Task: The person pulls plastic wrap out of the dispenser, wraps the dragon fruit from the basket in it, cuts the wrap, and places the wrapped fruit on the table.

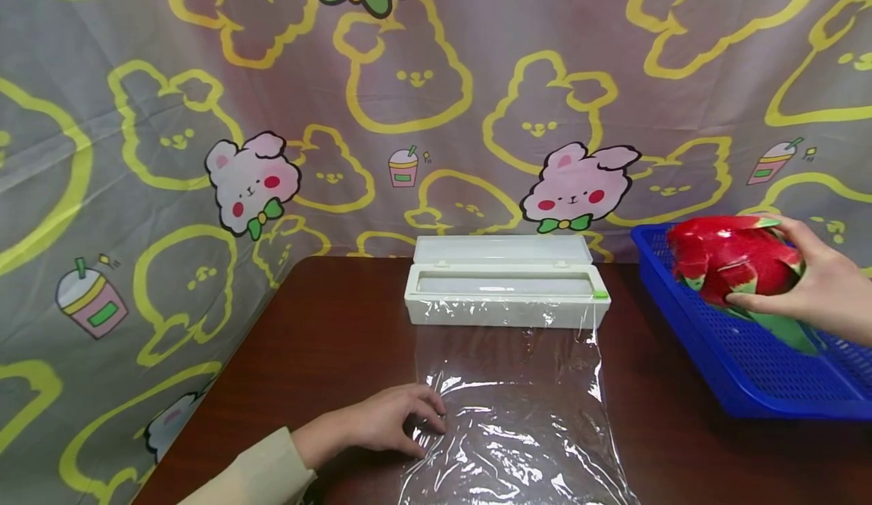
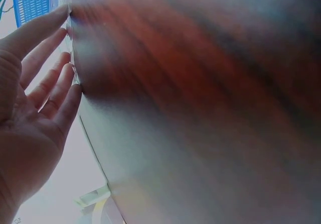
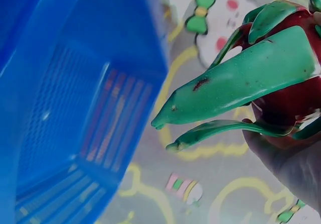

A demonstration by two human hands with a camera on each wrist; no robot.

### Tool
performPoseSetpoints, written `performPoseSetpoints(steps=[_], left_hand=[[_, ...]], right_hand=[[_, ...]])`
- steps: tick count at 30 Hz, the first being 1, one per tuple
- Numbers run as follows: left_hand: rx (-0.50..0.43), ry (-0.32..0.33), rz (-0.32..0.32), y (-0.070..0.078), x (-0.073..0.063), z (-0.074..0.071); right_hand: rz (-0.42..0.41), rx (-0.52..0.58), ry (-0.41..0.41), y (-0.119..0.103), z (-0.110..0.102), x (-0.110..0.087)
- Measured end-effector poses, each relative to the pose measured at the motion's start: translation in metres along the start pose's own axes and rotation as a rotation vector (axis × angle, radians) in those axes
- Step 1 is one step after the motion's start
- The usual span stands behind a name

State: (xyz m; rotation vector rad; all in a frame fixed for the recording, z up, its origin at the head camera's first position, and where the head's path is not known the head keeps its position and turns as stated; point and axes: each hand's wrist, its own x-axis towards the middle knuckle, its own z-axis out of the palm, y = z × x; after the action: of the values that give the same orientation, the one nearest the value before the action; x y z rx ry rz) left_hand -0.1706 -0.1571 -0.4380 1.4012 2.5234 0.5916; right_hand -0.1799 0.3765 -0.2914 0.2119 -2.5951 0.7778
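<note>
A red dragon fruit [image 1: 732, 259] with green scales is held in my right hand [image 1: 817, 285], above the blue basket [image 1: 715, 384]. Long green leaf tips of the dragon fruit [image 3: 251, 78] point toward the basket [image 3: 65, 108] in the right wrist view. My left hand [image 1: 391, 418] rests on the table at the left edge of a sheet of clear plastic wrap [image 1: 518, 422], fingers loosely bent and fingertips touching its edge. From a white wrap dispenser [image 1: 507, 312] with its lid raised, the sheet runs toward me. The left wrist view shows the left hand [image 2: 45, 93] holding nothing.
The dark brown table [image 1: 327, 323] extends left of the wrap and between the wrap and the basket. A green cutter tab [image 1: 600, 294] sits at the dispenser's right end. Behind the table hangs a grey curtain [image 1: 422, 111] with cartoon prints.
</note>
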Motion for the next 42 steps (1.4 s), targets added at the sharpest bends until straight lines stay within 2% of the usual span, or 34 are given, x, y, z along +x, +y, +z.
performPoseSetpoints(steps=[6,13,22,32,42], left_hand=[[0.013,0.002,0.007,-0.001,0.000,0.000],[0.009,-0.008,-0.011,0.000,0.000,0.000],[-0.010,-0.011,-0.025,0.000,0.001,-0.001],[0.003,-0.007,-0.041,0.002,0.002,-0.002],[0.008,-0.015,-0.055,0.005,0.003,-0.003]], right_hand=[[-0.023,-0.008,-0.095,-0.031,0.008,-0.004],[-0.079,0.023,-0.121,-0.057,0.019,-0.010],[-0.195,0.105,-0.144,-0.072,0.032,-0.016],[-0.291,0.223,-0.230,-0.092,0.049,-0.023],[-0.327,0.281,-0.295,-0.105,0.071,-0.031]])
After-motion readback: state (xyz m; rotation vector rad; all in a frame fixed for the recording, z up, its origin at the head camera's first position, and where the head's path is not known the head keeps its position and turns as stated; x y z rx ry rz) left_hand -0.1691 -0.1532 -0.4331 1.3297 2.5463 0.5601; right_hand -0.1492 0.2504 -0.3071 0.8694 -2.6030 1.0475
